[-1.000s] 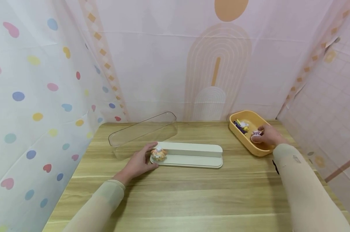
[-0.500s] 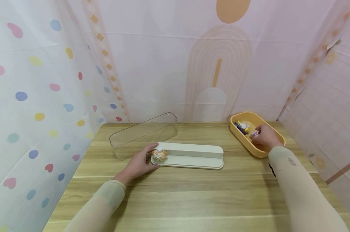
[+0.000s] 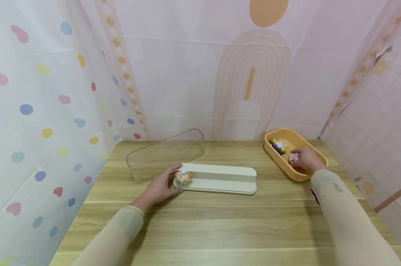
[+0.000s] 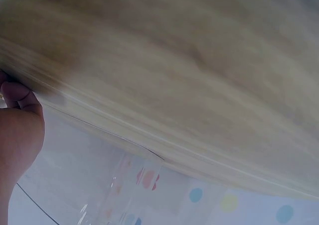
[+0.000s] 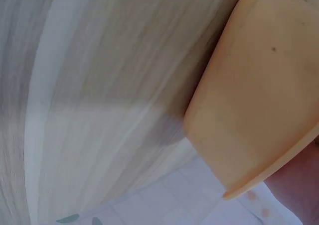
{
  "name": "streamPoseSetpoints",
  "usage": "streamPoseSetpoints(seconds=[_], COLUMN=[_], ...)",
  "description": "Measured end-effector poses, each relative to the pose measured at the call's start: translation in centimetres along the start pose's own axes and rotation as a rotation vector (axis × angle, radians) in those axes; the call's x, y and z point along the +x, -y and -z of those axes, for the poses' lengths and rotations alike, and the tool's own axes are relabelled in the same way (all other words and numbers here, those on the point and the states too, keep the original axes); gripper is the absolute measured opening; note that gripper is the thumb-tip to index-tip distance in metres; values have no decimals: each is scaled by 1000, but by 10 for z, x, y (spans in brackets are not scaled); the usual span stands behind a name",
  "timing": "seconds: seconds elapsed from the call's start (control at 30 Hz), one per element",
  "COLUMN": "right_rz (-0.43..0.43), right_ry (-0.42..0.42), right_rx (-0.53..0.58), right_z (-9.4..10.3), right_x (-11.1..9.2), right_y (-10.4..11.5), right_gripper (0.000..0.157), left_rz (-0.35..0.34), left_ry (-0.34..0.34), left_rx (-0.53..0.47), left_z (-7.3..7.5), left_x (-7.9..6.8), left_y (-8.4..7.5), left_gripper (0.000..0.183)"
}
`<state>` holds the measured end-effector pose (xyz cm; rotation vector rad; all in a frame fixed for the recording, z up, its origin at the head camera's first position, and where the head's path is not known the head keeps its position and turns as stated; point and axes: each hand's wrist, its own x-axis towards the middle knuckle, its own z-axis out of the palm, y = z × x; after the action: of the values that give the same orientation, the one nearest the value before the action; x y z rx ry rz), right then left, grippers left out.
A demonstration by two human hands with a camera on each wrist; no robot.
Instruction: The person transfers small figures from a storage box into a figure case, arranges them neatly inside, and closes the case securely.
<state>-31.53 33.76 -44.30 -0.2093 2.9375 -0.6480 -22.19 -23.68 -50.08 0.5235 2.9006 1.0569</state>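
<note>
A long white stepped base (image 3: pixel 220 184) lies on the table. My left hand (image 3: pixel 158 187) grips its left end, thumb at the front edge and fingers at the back. On that end of the base sits a small orange figurine (image 3: pixel 183 178) with a white top, right beside the palm. At the right, my right hand (image 3: pixel 307 159) reaches into a yellow plastic basket (image 3: pixel 284 166) and pinches a small pink-and-white figurine (image 3: pixel 293 158). In the right wrist view the basket's outer wall (image 5: pixel 254 90) hides the fingers.
Behind the base's left part stands a clear plastic cover (image 3: pixel 167 153) with a dark rim. Inside the basket, left of the right hand, lie dark purple, yellow and white pieces (image 3: pixel 278 147). Patterned curtains (image 3: pixel 187 74) border the wooden table (image 3: pixel 204 229) at the back and sides.
Within the basket, my right hand has shifted slightly and turned the pink-and-white figurine. My left hand has stayed at the base's left end. The head view has drifted a little.
</note>
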Motion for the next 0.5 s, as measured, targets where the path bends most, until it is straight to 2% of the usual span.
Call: streamPoseSetpoints(seconds=[0.1,0.27,0.5], right_rz=[-13,12,2], right_ry=[-29,-85,-135], right_rx=[31,15,49], right_z=[0,-1,-4], right_x=[-3,-2,-1], right_y=[2,3,6], right_gripper=[65,45,46], left_rz=[0,0,-1], left_ry=[2,-2,12], left_rx=[6,5,-5], left_z=[-1,-1,1], left_x=[0,0,0], left_y=[1,2,-1], left_gripper=[94,94,92])
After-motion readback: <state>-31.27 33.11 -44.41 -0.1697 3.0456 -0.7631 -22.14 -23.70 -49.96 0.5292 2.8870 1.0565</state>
